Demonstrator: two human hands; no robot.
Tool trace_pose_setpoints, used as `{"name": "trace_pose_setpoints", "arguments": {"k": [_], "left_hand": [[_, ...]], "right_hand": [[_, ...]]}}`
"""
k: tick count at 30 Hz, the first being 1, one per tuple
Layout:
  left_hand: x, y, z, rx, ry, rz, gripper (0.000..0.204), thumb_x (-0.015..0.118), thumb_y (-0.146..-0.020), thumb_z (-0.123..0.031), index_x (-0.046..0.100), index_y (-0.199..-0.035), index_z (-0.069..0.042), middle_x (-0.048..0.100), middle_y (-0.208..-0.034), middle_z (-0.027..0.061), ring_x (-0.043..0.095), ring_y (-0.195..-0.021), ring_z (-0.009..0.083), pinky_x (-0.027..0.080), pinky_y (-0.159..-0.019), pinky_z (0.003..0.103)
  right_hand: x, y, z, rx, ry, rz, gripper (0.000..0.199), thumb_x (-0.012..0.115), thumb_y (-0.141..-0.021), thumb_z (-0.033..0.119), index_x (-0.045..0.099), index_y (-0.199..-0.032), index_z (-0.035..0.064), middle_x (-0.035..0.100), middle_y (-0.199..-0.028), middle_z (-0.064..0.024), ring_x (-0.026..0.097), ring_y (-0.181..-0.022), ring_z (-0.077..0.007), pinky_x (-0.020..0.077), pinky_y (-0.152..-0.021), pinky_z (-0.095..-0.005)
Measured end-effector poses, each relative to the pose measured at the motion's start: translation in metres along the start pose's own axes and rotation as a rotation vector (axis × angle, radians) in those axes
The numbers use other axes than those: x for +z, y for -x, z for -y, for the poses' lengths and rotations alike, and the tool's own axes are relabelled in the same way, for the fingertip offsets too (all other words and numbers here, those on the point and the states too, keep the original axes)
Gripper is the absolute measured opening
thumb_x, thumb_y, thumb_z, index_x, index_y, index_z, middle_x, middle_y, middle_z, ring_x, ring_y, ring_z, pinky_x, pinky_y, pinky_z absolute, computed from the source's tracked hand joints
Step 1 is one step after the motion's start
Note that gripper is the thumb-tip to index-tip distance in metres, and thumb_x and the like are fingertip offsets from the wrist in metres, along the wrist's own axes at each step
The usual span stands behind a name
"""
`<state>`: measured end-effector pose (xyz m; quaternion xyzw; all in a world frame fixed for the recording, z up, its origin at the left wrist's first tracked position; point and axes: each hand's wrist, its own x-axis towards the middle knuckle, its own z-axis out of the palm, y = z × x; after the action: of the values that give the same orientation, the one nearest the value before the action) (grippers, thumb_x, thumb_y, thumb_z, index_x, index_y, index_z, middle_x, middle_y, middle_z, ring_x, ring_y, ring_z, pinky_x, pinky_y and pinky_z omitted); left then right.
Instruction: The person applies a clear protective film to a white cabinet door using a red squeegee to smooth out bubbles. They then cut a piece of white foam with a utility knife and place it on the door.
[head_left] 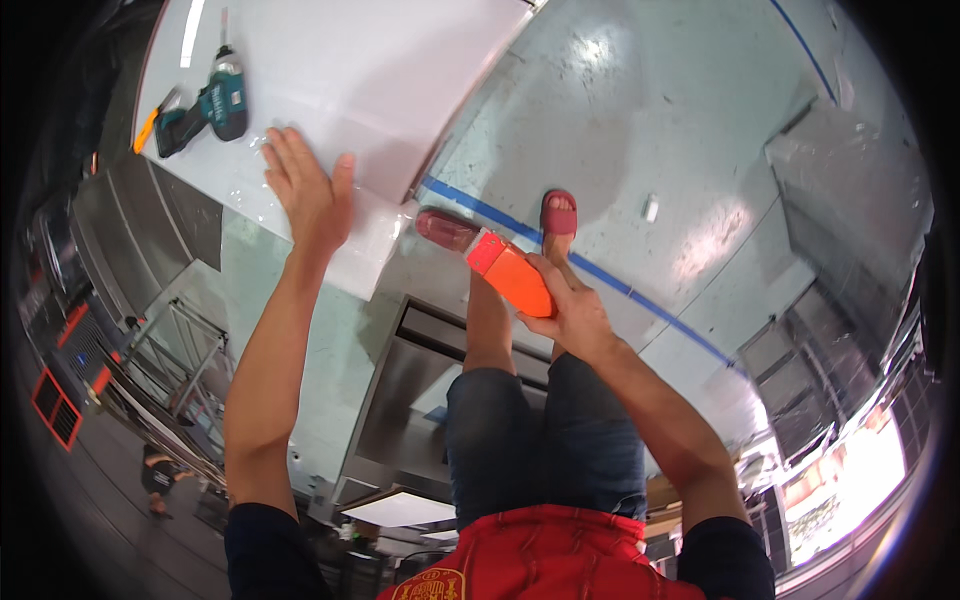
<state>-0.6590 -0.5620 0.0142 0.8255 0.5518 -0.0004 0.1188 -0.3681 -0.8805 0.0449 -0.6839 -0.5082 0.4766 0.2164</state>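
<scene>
My left hand (308,195) lies flat with its fingers out on clear plastic film (372,225) at the near corner of a white-topped table (400,60). The film hangs over the table's edge. My right hand (575,310) is closed round an orange tool (520,285) with a red front end (485,252), which looks like a tape dispenser. It is held in the air to the right of the table corner, above my left foot. Whether a strip of tape runs from it to the film I cannot tell. Part of its grip is hidden by my fingers.
A teal and black cordless drill (225,100) lies on the table, beside an orange-handled cutter (148,130). Below stands an open metal cabinet (400,380). Blue tape (640,295) lines the floor, with a small white object (651,208) beyond. Another person (158,475) is far left.
</scene>
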Motion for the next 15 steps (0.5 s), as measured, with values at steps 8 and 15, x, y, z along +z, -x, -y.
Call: {"name": "trace_pose_setpoints", "arguments": {"k": [8, 15], "left_hand": [[0.011, -0.003, 0.005, -0.001, 0.070, -0.023, 0.101, 0.044, -0.114, -0.065, 0.012, -0.175, 0.009, 0.006, -0.185, 0.0313, 0.001, -0.171, 0.0495, 0.002, -0.136, 0.062], [-0.029, 0.041, -0.043, -0.112, 0.257, -0.135, 0.065, 0.049, -0.119, -0.035, 0.038, -0.167, 0.008, 0.033, -0.175, 0.0302, 0.032, -0.160, 0.0462, 0.026, -0.131, 0.054]], "right_hand": [[-0.033, 0.067, -0.036, 0.042, 0.149, -0.013, 0.090, 0.091, -0.085, 0.032, 0.049, -0.162, 0.0108, 0.071, -0.132, -0.0191, 0.074, -0.109, -0.0444, 0.0624, -0.093, -0.0491], [0.049, -0.089, -0.045, 0.142, 0.199, 0.052, 0.080, 0.083, -0.094, 0.039, 0.045, -0.156, 0.0063, 0.072, -0.119, -0.0246, 0.075, -0.106, -0.0460, 0.0621, -0.088, -0.0533]]}}
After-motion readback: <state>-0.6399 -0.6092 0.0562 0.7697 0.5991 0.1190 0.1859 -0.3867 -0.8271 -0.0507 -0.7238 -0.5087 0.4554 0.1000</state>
